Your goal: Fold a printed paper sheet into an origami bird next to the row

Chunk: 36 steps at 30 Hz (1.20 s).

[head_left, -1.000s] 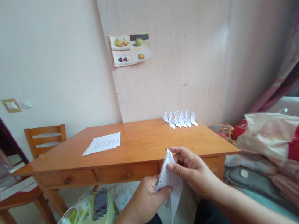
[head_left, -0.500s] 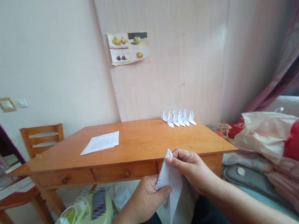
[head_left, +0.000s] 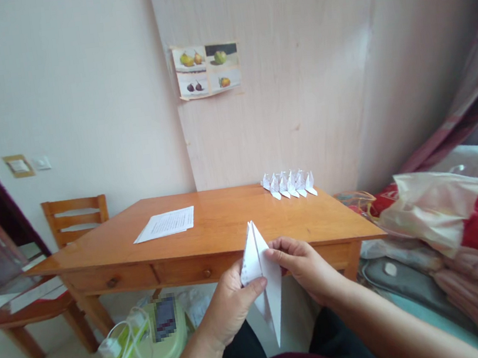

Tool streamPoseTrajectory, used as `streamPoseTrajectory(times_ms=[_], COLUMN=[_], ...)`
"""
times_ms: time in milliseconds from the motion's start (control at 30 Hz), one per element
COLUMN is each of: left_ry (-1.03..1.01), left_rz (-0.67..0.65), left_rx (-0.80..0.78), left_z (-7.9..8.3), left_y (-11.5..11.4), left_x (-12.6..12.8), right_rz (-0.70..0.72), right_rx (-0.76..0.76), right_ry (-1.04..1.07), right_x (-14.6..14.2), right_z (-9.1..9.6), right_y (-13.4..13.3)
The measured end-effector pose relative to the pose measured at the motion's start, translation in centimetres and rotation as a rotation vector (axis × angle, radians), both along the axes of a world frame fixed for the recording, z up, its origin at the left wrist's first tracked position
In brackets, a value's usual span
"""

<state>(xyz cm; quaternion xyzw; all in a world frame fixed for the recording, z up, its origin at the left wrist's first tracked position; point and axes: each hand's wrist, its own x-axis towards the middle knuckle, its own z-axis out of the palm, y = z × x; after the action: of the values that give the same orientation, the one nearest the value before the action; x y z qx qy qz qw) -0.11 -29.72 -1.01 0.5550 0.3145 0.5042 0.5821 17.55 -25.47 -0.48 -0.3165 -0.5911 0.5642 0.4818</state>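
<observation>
Both my hands hold a folded white paper piece (head_left: 263,276), a long diamond shape with points up and down, in front of the table's near edge. My left hand (head_left: 232,305) pinches its left side with thumb on top. My right hand (head_left: 307,268) pinches its right side at mid height. A row of several small folded white paper figures (head_left: 289,183) stands at the far right of the wooden table (head_left: 228,228). A printed sheet of paper (head_left: 166,223) lies flat on the table's left half.
A wooden chair (head_left: 76,218) stands behind the table's left end. On the floor at left sits a pale green box with white cables (head_left: 139,356). Piled cloth and a plastic bag (head_left: 430,208) lie on a bed at right. A fruit picture (head_left: 207,69) hangs on the wall.
The folded paper has been lifted and turned more upright, its top point now above the table edge. My right hand's fingers have slid from the top tip down to the paper's right side.
</observation>
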Motion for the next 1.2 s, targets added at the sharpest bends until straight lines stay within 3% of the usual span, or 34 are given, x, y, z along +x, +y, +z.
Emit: streamPoseTrajectory(times_ms=[300,467,667,1033,1200], left_ry=[-0.013,0.008,0.020,0.084,0.223], left_rz=[0.143,0.277,0.344,0.375,0.401], left_rx=[-0.034,-0.012,0.044,0.105,0.153], left_z=[0.6,0.2,-0.1,0.5,1.0], left_y=[0.4,1.2,0.9,0.5,0.0], left_x=[-0.6,-1.4,-1.7,-1.9,-2.2], right_rz=[0.112,0.195,0.218,0.209,0.209], right_rx=[-0.173,-0.227,-0.281,-0.243,-0.159], right_ry=[0.010,0.013,0.041,0.002,-0.008], right_x=[-0.1,-0.5,-0.7,-0.9,-1.2], right_z=[0.9,0.8,0.6,1.0,1.2], right_y=[-0.2,-0.1,-0.1,-0.5,-0.5])
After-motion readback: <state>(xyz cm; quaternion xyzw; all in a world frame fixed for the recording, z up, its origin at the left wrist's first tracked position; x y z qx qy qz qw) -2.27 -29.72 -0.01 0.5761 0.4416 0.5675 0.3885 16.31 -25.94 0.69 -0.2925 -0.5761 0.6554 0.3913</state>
